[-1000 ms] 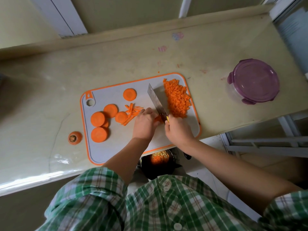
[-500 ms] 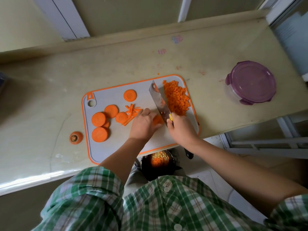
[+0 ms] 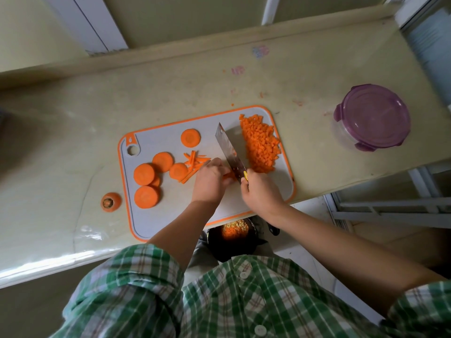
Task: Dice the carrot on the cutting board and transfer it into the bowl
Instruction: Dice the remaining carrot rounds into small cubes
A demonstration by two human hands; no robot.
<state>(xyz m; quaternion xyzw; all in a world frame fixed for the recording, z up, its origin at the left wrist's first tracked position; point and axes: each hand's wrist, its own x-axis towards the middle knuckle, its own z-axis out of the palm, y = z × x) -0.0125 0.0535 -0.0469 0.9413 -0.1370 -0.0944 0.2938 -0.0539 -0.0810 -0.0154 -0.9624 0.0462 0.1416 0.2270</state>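
Observation:
A grey cutting board [image 3: 170, 223] with an orange rim lies on the counter. On its left lie several round carrot slices [image 3: 144, 174], with carrot sticks [image 3: 192, 164] beside them. A heap of diced carrot [image 3: 261, 142] covers the board's right side. My right hand [image 3: 261, 193] grips the handle of a cleaver [image 3: 229, 150], its blade down on the board. My left hand [image 3: 210, 181] holds down a small bunch of carrot pieces [image 3: 228, 176] right against the blade, fingers curled. A dark bowl [image 3: 234, 242] with diced carrot sits below the counter edge, partly hidden.
A carrot top [image 3: 111, 202] lies on the counter left of the board. A clear container with a purple lid [image 3: 373, 117] stands at the right end of the counter. A wall ledge runs along the back. The counter's front edge is close to my body.
The cleaver has gone on chopping beside my left hand. Both hands stay in nearly the same spot on the board; the view has shifted slightly.

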